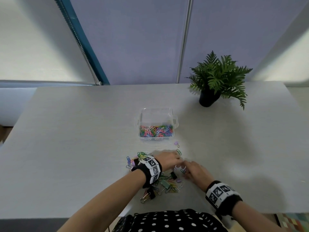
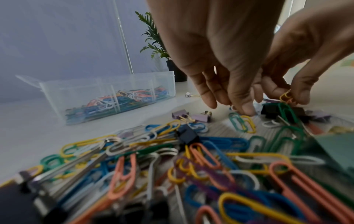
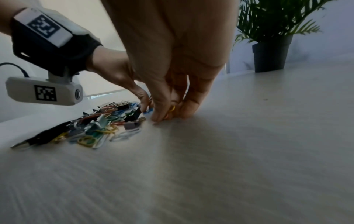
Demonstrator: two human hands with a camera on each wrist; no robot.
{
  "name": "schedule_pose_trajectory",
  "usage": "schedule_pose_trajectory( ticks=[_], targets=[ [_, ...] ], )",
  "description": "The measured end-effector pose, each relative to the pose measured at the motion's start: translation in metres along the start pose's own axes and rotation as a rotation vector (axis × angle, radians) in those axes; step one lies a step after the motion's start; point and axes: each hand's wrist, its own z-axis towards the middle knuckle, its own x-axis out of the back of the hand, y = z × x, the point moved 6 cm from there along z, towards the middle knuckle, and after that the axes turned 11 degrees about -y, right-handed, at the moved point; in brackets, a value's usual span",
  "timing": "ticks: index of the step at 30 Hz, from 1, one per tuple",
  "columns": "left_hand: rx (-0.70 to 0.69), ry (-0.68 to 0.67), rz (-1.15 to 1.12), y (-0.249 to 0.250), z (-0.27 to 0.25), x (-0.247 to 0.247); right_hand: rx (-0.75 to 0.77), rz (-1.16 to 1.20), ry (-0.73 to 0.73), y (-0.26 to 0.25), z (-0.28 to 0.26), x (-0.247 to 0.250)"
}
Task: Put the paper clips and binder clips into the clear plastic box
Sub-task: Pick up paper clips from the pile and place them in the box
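The clear plastic box (image 1: 173, 122) stands mid-table with several coloured paper clips in its near half. A pile of paper clips and binder clips (image 1: 164, 183) lies near the front edge, seen close up in the left wrist view as the pile (image 2: 172, 163). My left hand (image 1: 177, 162) reaches down at the pile's far right, fingers fairly straight (image 2: 210, 100), tips at the table by a green and a yellow clip. My right hand (image 1: 184, 169) meets it and pinches a yellow paper clip (image 2: 285, 96) between thumb and fingers (image 3: 159, 115).
A potted fern (image 1: 215, 81) stands at the back right of the table. A lilac binder clip (image 1: 176, 144) and a green paper clip (image 1: 178, 151) lie apart between pile and box. Black binder clips (image 2: 187, 134) sit among the paper clips.
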Motion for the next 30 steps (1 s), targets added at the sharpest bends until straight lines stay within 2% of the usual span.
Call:
schedule_pose_trajectory(
  ticks=[5,10,14,15,18,21,24,27,30],
  targets=[
    [0.022,0.036,0.072,-0.008,0.003,0.0,-0.007,-0.08,0.081,-0.001,0.002,0.005],
    [0.045,-0.031,0.161,-0.004,0.004,-0.001,0.037,-0.206,0.098,0.002,0.009,0.009],
    [0.072,-0.067,0.258,-0.004,0.001,-0.009,0.036,-0.286,-0.011,0.002,0.011,0.004],
    [0.086,-0.028,0.29,-0.005,0.002,-0.01,0.029,-0.296,-0.005,0.0,0.012,0.005],
    [0.109,-0.001,0.137,-0.005,0.001,-0.012,0.094,-0.372,0.064,-0.017,0.001,0.013],
    [0.163,0.124,-0.242,-0.011,-0.01,0.003,0.095,-0.166,0.005,-0.012,0.004,0.012],
    [0.242,0.278,-0.601,-0.03,-0.028,0.02,0.07,0.199,0.015,0.0,0.009,0.025],
    [0.342,0.405,-0.731,-0.058,-0.048,0.043,0.106,0.418,0.05,-0.009,0.019,0.056],
    [0.465,0.451,-0.664,-0.09,-0.062,0.066,0.187,0.481,0.104,-0.032,0.039,0.092]
  ],
)
